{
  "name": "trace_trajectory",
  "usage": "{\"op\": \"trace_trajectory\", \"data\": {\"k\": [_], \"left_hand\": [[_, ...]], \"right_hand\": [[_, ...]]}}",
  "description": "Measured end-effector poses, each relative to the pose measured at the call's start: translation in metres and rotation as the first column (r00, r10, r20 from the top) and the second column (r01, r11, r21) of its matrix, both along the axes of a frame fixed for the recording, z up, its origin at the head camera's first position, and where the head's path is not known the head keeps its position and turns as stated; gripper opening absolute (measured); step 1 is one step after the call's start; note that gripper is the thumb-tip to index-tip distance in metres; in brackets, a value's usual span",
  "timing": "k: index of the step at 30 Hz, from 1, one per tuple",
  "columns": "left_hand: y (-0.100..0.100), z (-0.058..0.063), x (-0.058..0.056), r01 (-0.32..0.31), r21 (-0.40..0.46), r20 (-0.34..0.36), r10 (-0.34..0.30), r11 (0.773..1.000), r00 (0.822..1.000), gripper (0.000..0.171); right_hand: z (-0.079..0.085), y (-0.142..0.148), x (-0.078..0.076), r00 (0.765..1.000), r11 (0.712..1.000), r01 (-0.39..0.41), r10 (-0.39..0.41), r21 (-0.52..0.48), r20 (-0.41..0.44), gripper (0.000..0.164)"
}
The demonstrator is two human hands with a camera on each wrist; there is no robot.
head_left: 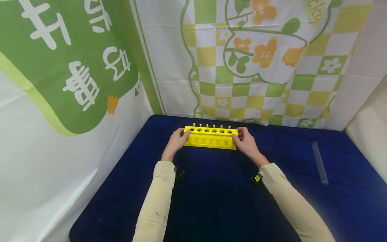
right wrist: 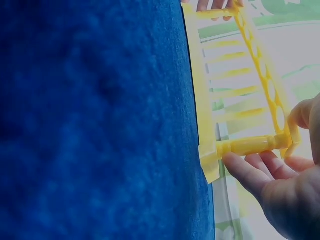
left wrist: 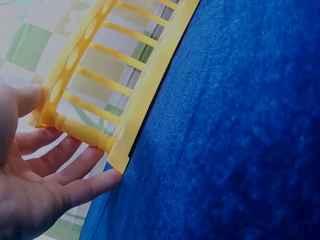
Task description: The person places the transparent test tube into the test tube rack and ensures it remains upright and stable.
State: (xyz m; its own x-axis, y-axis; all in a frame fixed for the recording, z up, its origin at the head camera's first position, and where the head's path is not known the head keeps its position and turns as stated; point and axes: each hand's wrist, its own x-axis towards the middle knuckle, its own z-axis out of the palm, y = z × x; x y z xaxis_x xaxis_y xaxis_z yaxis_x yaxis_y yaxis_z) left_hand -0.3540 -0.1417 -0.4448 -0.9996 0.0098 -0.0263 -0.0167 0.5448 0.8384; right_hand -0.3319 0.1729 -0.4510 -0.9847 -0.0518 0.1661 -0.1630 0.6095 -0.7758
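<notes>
Nearest are two pale sleeves (head_left: 158,195), extended over a dark blue surface (head_left: 217,201); a clear tube (head_left: 319,163) lies on its right side, well apart from the hands. The left hand (head_left: 176,141) and right hand (head_left: 245,143) are apart from each other, each clamped on one end of a yellow rack (head_left: 210,138), thumb at the top plate, fingers about the end. The rack is upright near the far edge of the surface, long side across; whether its base (left wrist: 156,75) bears fully on the surface cannot be told. Colour: uniform bright yellow. The top plate carries a single row of six round holes. Behind these, six slim pegs (head_left: 214,126) project above plate level. Ringed end posts (left wrist: 85,132) join plate to base. Beyond hangs a white cloth (head_left: 257,67) printed with green and yellow checks and orange flowers.
</notes>
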Motion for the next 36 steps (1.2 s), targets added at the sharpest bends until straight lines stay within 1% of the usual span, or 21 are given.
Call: {"op": "trace_trajectory", "data": {"k": [6, 12, 22, 29, 36], "left_hand": [[0.002, -0.001, -0.001, 0.003, 0.003, -0.009, -0.003, 1.0, 1.0, 0.058], [0.006, -0.002, -0.002, 0.012, 0.008, -0.015, -0.012, 1.0, 1.0, 0.058], [0.012, -0.001, -0.003, 0.031, 0.003, -0.021, -0.031, 1.0, 0.999, 0.056], [0.017, -0.002, -0.004, 0.047, -0.018, -0.028, -0.047, 0.999, 0.999, 0.055], [0.02, 0.001, -0.004, 0.047, -0.03, -0.015, -0.047, 0.998, 0.999, 0.054]], "right_hand": [[0.002, 0.002, 0.001, 1.0, 1.0, 0.007, -0.007, -0.004, 0.003, 0.053], [0.003, 0.005, 0.004, 1.0, 1.0, 0.007, -0.007, -0.002, 0.015, 0.055], [0.002, 0.012, 0.005, 1.0, 1.0, 0.02, -0.02, 0.012, 0.021, 0.057], [0.001, 0.017, 0.008, 0.999, 0.999, 0.033, -0.033, 0.019, 0.008, 0.055], [0.002, 0.019, 0.01, 1.0, 0.999, 0.029, -0.029, 0.017, -0.008, 0.054]]}}
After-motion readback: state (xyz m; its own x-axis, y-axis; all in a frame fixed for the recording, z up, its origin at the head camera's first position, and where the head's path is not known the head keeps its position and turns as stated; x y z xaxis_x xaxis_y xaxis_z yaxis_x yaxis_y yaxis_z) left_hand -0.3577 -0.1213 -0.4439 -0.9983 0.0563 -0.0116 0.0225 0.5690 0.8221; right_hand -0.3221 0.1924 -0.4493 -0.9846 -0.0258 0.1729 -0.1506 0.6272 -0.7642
